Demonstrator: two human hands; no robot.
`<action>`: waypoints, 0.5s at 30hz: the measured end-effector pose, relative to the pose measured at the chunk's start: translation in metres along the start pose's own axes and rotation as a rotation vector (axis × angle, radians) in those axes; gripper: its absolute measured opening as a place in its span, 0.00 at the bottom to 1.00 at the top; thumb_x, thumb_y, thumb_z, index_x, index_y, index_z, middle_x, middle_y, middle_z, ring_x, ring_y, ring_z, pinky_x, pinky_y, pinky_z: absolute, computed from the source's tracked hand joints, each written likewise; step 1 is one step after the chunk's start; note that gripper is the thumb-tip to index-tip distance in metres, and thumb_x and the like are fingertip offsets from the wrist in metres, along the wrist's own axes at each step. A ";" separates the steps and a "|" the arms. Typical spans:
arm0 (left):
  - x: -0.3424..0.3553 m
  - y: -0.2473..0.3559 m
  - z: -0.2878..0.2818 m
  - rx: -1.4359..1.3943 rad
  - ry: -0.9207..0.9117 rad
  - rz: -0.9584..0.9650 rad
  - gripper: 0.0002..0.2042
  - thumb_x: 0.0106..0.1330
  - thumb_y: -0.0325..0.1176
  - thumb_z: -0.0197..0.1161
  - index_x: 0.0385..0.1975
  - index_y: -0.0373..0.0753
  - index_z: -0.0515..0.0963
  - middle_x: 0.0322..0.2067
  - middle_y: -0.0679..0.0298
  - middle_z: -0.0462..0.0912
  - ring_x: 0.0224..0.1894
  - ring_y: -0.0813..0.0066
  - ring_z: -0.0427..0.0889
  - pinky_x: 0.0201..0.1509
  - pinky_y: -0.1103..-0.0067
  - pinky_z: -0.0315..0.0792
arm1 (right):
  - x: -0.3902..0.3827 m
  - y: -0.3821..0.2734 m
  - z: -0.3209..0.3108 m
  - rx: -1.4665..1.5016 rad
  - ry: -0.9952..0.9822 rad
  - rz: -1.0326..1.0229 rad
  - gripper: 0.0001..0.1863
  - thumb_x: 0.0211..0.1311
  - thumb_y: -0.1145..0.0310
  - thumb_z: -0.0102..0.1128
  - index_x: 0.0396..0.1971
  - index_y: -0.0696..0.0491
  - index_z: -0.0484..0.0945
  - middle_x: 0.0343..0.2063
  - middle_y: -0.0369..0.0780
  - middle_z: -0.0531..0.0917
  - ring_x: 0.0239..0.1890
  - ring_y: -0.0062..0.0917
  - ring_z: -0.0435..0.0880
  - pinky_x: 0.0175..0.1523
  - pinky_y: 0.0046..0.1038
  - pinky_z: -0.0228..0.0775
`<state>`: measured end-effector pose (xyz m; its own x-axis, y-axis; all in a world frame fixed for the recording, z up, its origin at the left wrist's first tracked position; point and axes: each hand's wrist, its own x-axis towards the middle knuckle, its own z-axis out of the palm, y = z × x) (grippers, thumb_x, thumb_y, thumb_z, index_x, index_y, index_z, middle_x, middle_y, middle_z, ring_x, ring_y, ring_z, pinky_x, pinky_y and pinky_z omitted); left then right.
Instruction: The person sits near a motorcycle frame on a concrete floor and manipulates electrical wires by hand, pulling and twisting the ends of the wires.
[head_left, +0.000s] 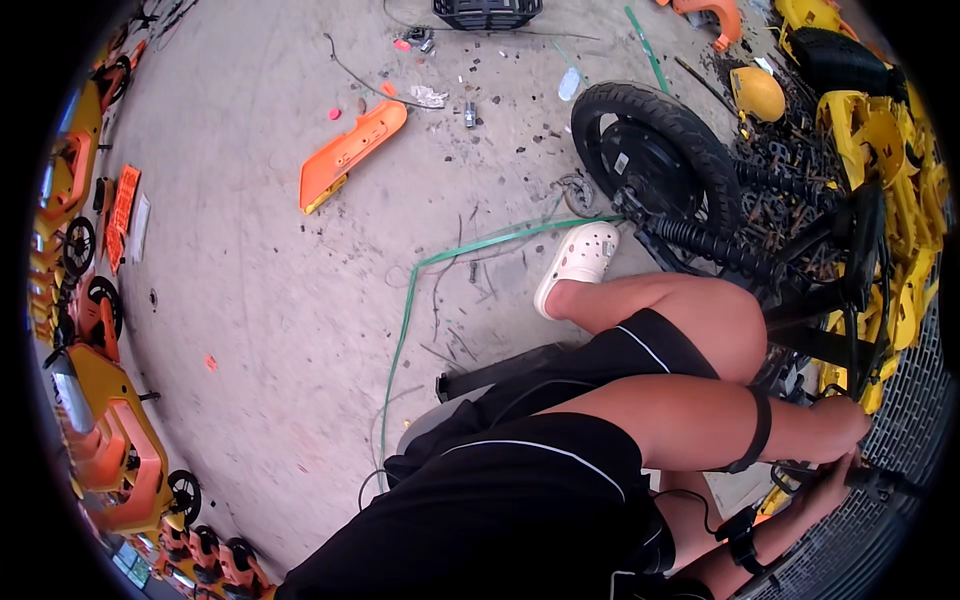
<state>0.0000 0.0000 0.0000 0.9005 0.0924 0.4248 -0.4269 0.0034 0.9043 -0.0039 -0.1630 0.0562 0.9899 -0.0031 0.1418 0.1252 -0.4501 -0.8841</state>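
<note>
The left hand (842, 424) and right hand (830, 484) meet near a black bar (886, 483), grip impossible to tell; a black basket (487, 14) sits farther off

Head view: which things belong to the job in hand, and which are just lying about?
With the job, apparently:
left hand and right hand, close together near a black bar
wheel
coil spring
black frame

Lying about:
orange panel
green strap
black crate
</note>
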 end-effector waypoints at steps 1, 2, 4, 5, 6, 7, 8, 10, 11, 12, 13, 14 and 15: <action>-0.005 0.001 -0.011 -0.041 0.012 -0.011 0.10 0.53 0.32 0.66 0.30 0.33 0.81 0.29 0.49 0.86 0.33 0.50 0.87 0.38 0.65 0.81 | 0.000 0.002 0.009 0.014 0.018 -0.029 0.16 0.72 0.62 0.60 0.51 0.56 0.78 0.34 0.30 0.77 0.32 0.11 0.69 0.37 0.19 0.60; -0.008 0.004 -0.010 -0.106 -0.001 -0.022 0.09 0.53 0.30 0.66 0.30 0.32 0.81 0.27 0.48 0.85 0.32 0.50 0.86 0.36 0.66 0.81 | -0.008 -0.001 0.012 0.012 0.066 -0.047 0.16 0.72 0.62 0.59 0.51 0.56 0.78 0.32 0.29 0.76 0.30 0.10 0.67 0.35 0.18 0.59; -0.012 0.009 -0.013 -0.191 -0.009 -0.099 0.07 0.51 0.28 0.66 0.27 0.31 0.81 0.27 0.47 0.85 0.32 0.50 0.87 0.36 0.66 0.81 | -0.025 -0.008 0.029 -0.048 0.121 -0.084 0.15 0.72 0.62 0.59 0.50 0.56 0.79 0.32 0.29 0.77 0.30 0.10 0.67 0.35 0.18 0.59; -0.013 0.008 -0.015 -0.221 -0.008 -0.137 0.07 0.50 0.27 0.66 0.26 0.30 0.81 0.27 0.47 0.85 0.33 0.50 0.87 0.36 0.66 0.80 | -0.029 -0.008 0.035 -0.068 0.142 -0.105 0.15 0.72 0.62 0.59 0.50 0.56 0.79 0.32 0.30 0.77 0.30 0.10 0.68 0.35 0.18 0.59; -0.008 0.009 -0.014 -0.256 -0.030 -0.179 0.07 0.51 0.28 0.67 0.27 0.31 0.81 0.28 0.48 0.85 0.35 0.51 0.87 0.38 0.67 0.80 | -0.016 0.000 0.017 -0.167 0.114 -0.170 0.15 0.73 0.63 0.59 0.49 0.59 0.79 0.35 0.33 0.79 0.35 0.14 0.73 0.41 0.20 0.66; -0.003 0.006 -0.011 -0.280 -0.074 -0.221 0.08 0.52 0.28 0.67 0.28 0.31 0.82 0.30 0.48 0.85 0.36 0.52 0.87 0.40 0.67 0.80 | -0.016 0.003 0.015 -0.245 0.104 -0.259 0.15 0.73 0.63 0.58 0.49 0.59 0.79 0.36 0.34 0.79 0.36 0.16 0.75 0.44 0.21 0.67; 0.000 0.003 -0.008 -0.304 -0.118 -0.264 0.08 0.52 0.29 0.68 0.29 0.31 0.83 0.31 0.49 0.86 0.38 0.53 0.87 0.42 0.67 0.79 | -0.015 0.007 0.013 -0.323 0.095 -0.348 0.15 0.73 0.64 0.58 0.49 0.60 0.79 0.37 0.35 0.80 0.38 0.18 0.76 0.47 0.22 0.68; 0.001 0.002 -0.010 -0.221 -0.206 -0.291 0.09 0.53 0.29 0.68 0.31 0.31 0.84 0.32 0.49 0.86 0.38 0.54 0.87 0.41 0.68 0.79 | -0.017 0.013 0.006 -0.478 0.046 -0.522 0.15 0.73 0.67 0.57 0.50 0.63 0.78 0.41 0.39 0.82 0.43 0.23 0.79 0.54 0.26 0.70; 0.003 0.001 -0.012 -0.179 -0.250 -0.304 0.09 0.54 0.29 0.68 0.32 0.31 0.84 0.32 0.49 0.86 0.38 0.54 0.87 0.41 0.68 0.79 | -0.015 0.015 0.004 -0.575 0.025 -0.620 0.14 0.73 0.68 0.56 0.50 0.62 0.78 0.42 0.40 0.82 0.44 0.24 0.79 0.54 0.26 0.70; 0.002 0.004 -0.018 -0.120 -0.296 -0.305 0.10 0.54 0.29 0.68 0.33 0.30 0.85 0.33 0.48 0.86 0.37 0.55 0.87 0.40 0.69 0.78 | -0.015 0.017 0.002 -0.674 0.007 -0.717 0.13 0.73 0.69 0.56 0.50 0.62 0.78 0.42 0.40 0.83 0.44 0.24 0.79 0.54 0.26 0.70; 0.003 0.003 -0.020 -0.108 -0.330 -0.331 0.10 0.53 0.29 0.68 0.33 0.30 0.85 0.33 0.48 0.86 0.37 0.55 0.87 0.40 0.69 0.78 | -0.014 0.018 0.000 -0.773 -0.011 -0.814 0.13 0.73 0.69 0.56 0.50 0.62 0.78 0.43 0.41 0.83 0.45 0.25 0.80 0.54 0.26 0.70; 0.004 0.001 -0.021 -0.097 -0.363 -0.357 0.11 0.53 0.29 0.69 0.33 0.29 0.85 0.33 0.48 0.86 0.37 0.55 0.87 0.40 0.69 0.79 | -0.016 0.022 0.000 -0.795 0.019 -0.807 0.10 0.72 0.73 0.56 0.47 0.64 0.78 0.44 0.48 0.83 0.46 0.39 0.82 0.53 0.35 0.73; 0.004 -0.001 -0.020 -0.083 -0.394 -0.384 0.11 0.53 0.30 0.69 0.33 0.29 0.85 0.33 0.48 0.86 0.37 0.55 0.87 0.40 0.69 0.79 | -0.018 0.026 0.003 -0.781 0.024 -0.825 0.10 0.72 0.73 0.56 0.46 0.64 0.78 0.44 0.48 0.83 0.45 0.39 0.82 0.53 0.35 0.73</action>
<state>0.0021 0.0205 0.0003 0.9485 -0.3102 0.0638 -0.0531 0.0429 0.9977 -0.0181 -0.1716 0.0291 0.6218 0.5389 0.5684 0.6541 -0.7564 0.0016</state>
